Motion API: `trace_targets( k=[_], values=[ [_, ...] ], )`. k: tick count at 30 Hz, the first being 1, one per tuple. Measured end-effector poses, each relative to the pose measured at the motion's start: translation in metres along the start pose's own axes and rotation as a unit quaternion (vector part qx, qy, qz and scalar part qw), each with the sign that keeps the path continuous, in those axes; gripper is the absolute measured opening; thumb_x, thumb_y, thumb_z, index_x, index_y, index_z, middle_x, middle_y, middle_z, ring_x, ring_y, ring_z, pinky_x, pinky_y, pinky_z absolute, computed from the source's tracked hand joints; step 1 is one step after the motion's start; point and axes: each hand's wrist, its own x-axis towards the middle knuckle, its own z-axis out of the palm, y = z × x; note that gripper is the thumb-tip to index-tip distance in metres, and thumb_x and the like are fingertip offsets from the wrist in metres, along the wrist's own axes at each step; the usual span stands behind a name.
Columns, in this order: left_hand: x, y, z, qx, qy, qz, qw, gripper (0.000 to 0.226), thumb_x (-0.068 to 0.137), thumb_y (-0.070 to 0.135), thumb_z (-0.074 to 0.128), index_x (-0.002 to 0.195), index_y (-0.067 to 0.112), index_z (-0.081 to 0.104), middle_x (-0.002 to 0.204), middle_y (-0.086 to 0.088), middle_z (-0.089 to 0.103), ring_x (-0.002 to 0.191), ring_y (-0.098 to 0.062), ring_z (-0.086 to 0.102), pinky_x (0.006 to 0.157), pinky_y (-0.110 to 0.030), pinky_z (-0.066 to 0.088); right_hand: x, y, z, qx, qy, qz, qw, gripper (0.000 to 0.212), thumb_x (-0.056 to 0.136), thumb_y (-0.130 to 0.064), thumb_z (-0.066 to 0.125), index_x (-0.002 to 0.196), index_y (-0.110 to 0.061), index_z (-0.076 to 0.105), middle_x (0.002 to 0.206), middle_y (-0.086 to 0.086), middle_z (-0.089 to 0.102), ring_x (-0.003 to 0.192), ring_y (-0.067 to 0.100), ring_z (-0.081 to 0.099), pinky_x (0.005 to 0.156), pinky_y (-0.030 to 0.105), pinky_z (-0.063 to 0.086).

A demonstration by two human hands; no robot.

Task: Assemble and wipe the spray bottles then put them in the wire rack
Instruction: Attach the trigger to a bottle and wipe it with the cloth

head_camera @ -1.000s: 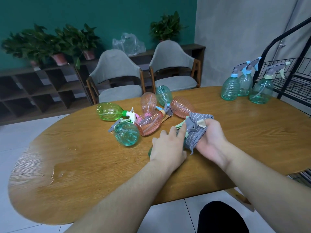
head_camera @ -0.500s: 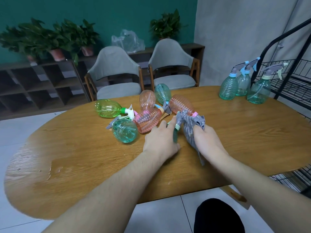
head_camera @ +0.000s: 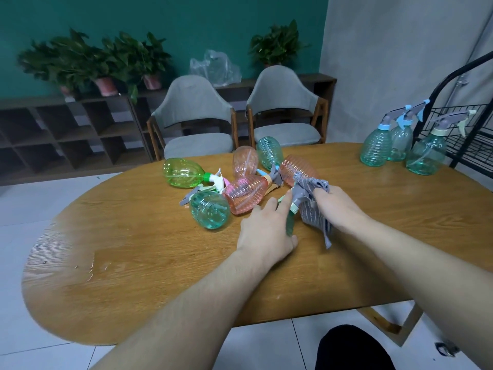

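Two grey padded chairs (head_camera: 196,124) with wooden frames stand at the far side of an oval wooden table (head_camera: 128,252). Behind them runs a low dark shelf unit (head_camera: 66,134) bearing potted plants (head_camera: 106,65) and a crumpled clear plastic bag (head_camera: 213,68), against a teal wall (head_camera: 160,20).

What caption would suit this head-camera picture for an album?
Left hand steadies a teal bottle while the right hand wipes it with a grey cloth on the table.
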Motion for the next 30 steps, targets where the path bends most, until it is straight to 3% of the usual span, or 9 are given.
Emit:
trace_targets(
  k=[2, 4, 6, 8, 10, 13, 16, 20, 30],
  values=[
    [0.001, 0.000, -0.001, -0.002, 0.000, -0.002, 1.000, 0.100, 0.089, 0.046, 0.069, 0.163, 0.033, 0.002, 0.147, -0.001, 0.041, 0.130, -0.031, 0.047, 0.097, -0.049, 0.052, 0.005, -0.003, -0.001, 0.060, -0.010, 0.036, 0.998, 0.026, 0.092, -0.028, 0.038, 0.082, -0.013, 0.057, 0.082, 0.014, 0.064, 0.078, 0.030, 0.059, 0.074, 0.038, 0.043],
    [0.000, 0.000, -0.002, -0.002, -0.002, 0.004, 1.000, 0.099, 0.089, 0.047, 0.068, 0.162, 0.033, 0.002, 0.146, 0.000, 0.041, 0.129, -0.030, 0.047, 0.097, -0.049, 0.052, 0.008, -0.005, -0.002, 0.210, -0.029, 0.075, 0.974, 0.031, 0.091, -0.026, 0.039, 0.091, -0.010, 0.065, 0.093, 0.018, 0.072, 0.088, 0.035, 0.067, 0.089, 0.046, 0.051],
    [-0.002, 0.002, -0.002, 0.008, -0.006, 0.016, 1.000, 0.099, 0.089, 0.047, 0.068, 0.162, 0.032, 0.002, 0.147, 0.000, 0.041, 0.128, -0.030, 0.047, 0.097, -0.049, 0.052, 0.008, -0.008, -0.004, 0.333, -0.043, 0.097, 0.937, 0.030, 0.096, -0.016, 0.035, 0.094, -0.008, 0.064, 0.092, 0.018, 0.070, 0.085, 0.033, 0.067, 0.090, 0.049, 0.053],
    [-0.002, 0.004, -0.002, 0.012, -0.015, 0.016, 1.000, 0.100, 0.090, 0.048, 0.068, 0.163, 0.029, 0.002, 0.149, 0.000, 0.040, 0.129, -0.030, 0.047, 0.098, -0.049, 0.051, 0.011, -0.008, -0.007, 0.358, -0.032, 0.096, 0.928, 0.026, 0.094, -0.018, 0.038, 0.091, -0.010, 0.062, 0.090, 0.018, 0.069, 0.084, 0.033, 0.066, 0.089, 0.053, 0.055],
    [-0.001, 0.005, -0.002, 0.016, -0.020, 0.017, 1.000, 0.100, 0.090, 0.049, 0.067, 0.163, 0.025, 0.004, 0.151, 0.000, 0.040, 0.131, -0.030, 0.046, 0.099, -0.049, 0.050, 0.012, -0.007, -0.009, 0.273, -0.003, 0.075, 0.959, 0.020, 0.090, -0.022, 0.042, 0.080, -0.013, 0.057, 0.080, 0.014, 0.065, 0.076, 0.031, 0.062, 0.079, 0.045, 0.056],
    [-0.002, 0.007, -0.003, 0.025, -0.027, 0.026, 0.999, 0.096, 0.090, 0.048, 0.067, 0.163, 0.022, 0.009, 0.151, -0.001, 0.040, 0.132, -0.030, 0.046, 0.101, -0.050, 0.049, 0.009, -0.003, -0.016, -0.013, 0.013, -0.049, 0.999, 0.024, 0.094, -0.014, 0.039, 0.075, -0.016, 0.053, 0.069, 0.001, 0.054, 0.068, 0.022, 0.049, 0.060, 0.032, 0.034],
    [-0.003, 0.009, -0.003, 0.033, -0.032, 0.025, 0.999, 0.088, 0.090, 0.047, 0.068, 0.159, 0.020, 0.021, 0.147, -0.002, 0.042, 0.130, -0.029, 0.047, 0.100, -0.049, 0.049, 0.004, 0.007, -0.023, -0.164, -0.050, -0.172, 0.970, 0.037, 0.092, -0.010, 0.040, 0.105, -0.025, 0.071, 0.105, -0.010, 0.069, 0.099, 0.015, 0.061, 0.087, 0.028, 0.046],
    [-0.003, 0.009, -0.003, 0.024, -0.027, 0.017, 0.999, 0.078, 0.089, 0.047, 0.069, 0.152, 0.018, 0.034, 0.140, -0.002, 0.046, 0.126, -0.028, 0.050, 0.097, -0.047, 0.049, -0.005, 0.011, -0.034, -0.231, -0.082, -0.244, 0.938, 0.049, 0.092, -0.005, 0.042, 0.132, -0.024, 0.063, 0.142, -0.009, 0.054, 0.140, 0.011, 0.040, 0.119, 0.024, 0.021],
    [-0.002, 0.006, -0.002, 0.005, -0.013, 0.016, 1.000, 0.073, 0.087, 0.047, 0.071, 0.147, 0.017, 0.041, 0.136, -0.002, 0.048, 0.124, -0.027, 0.051, 0.097, -0.046, 0.050, -0.018, 0.016, -0.051, -0.389, -0.135, -0.325, 0.852, 0.072, 0.076, -0.028, 0.032, 0.146, -0.036, 0.042, 0.151, -0.025, 0.034, 0.136, -0.015, 0.016, 0.121, 0.019, -0.001]
  ],
)
